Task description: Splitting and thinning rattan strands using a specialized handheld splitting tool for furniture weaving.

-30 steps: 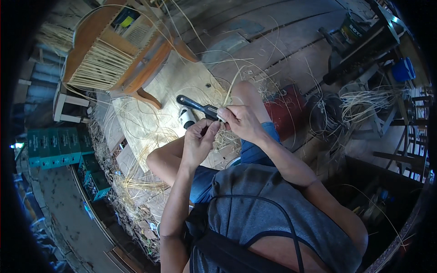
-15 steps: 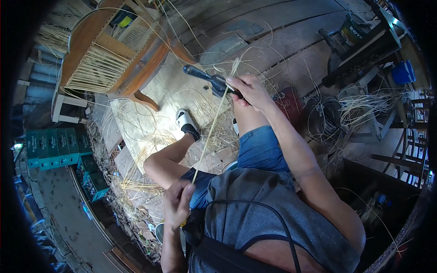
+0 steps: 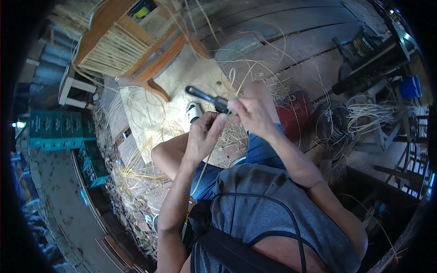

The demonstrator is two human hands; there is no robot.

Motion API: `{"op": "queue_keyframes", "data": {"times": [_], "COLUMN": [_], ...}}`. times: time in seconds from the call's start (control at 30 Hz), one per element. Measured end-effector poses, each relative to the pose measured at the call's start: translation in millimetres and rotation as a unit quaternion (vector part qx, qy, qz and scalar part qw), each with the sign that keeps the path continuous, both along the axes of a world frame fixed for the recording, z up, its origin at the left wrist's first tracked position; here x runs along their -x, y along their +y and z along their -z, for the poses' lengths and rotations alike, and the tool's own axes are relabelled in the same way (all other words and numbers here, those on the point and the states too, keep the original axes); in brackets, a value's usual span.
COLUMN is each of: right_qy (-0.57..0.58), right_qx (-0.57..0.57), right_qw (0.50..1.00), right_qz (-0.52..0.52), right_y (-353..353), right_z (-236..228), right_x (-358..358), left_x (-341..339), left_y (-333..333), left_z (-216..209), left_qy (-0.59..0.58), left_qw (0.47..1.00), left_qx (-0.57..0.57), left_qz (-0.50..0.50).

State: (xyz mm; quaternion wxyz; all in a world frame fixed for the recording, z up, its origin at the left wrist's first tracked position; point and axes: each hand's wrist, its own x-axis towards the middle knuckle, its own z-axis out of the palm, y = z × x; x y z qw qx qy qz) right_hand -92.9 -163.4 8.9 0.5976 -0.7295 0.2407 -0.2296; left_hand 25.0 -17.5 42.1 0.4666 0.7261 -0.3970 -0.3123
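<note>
A pale cane strand (image 3: 200, 177) runs between my hands, with its lower end hanging past my lap and its upper end rising beyond my right hand. My left hand (image 3: 203, 138) is closed on the strand in a pinch, close to my right hand. The fingers of my right hand (image 3: 256, 119) are closed around the strand and a dark hand tool (image 3: 205, 95) with a long, rounded handle. The tool points away to the left, and its inner end is hidden by my fingers. Motion slightly blurs both hands.
A wooden chair (image 3: 157, 68) with woven cane lies at the upper left on a pale board (image 3: 136, 107). Loose strands litter the floor. Green crates (image 3: 59, 129) stand at left. To the right are a red container (image 3: 293, 116), a cane bundle (image 3: 373, 113) and a blue bucket (image 3: 411, 86).
My left hand has moved up from my lap along the strand to beside my right hand. My right hand and the tool have come down closer to me. The whole view has shifted slightly.
</note>
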Motion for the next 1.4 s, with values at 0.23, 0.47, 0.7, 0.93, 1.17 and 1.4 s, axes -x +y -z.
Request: {"op": "queue_keyframes", "data": {"times": [0.23, 0.47, 0.7, 0.93, 1.17, 1.4], "right_qy": [0.036, 0.023, 0.013, -0.061, 0.024, 0.014], "right_qx": [-0.009, 0.037, -0.253, -0.196, 0.088, 0.094], "right_qw": [0.999, 0.999, 0.967, 0.978, 0.996, 0.995], "right_qz": [-0.003, -0.013, 0.008, 0.027, -0.001, -0.03], "right_y": [15, 15, -48, -129, -42, -15], "right_z": [27, 43, 31, 5, -27, -11], "right_x": [16, 12, 2, -19, -6, 3], "left_x": [22, 27, 36, 44, -15, 16], "left_y": [-3, 6, 65, 175, 44, -11], "left_z": [21, 33, -2, -49, 6, 7], "left_qy": [-0.081, -0.1, -0.083, 0.064, -0.165, 0.134], "left_qw": [0.995, 0.994, 0.994, 0.992, 0.986, 0.991], "left_qx": [-0.055, -0.034, -0.06, -0.108, -0.025, 0.016], "left_qz": [0.032, 0.005, 0.036, -0.026, 0.021, -0.019]}}
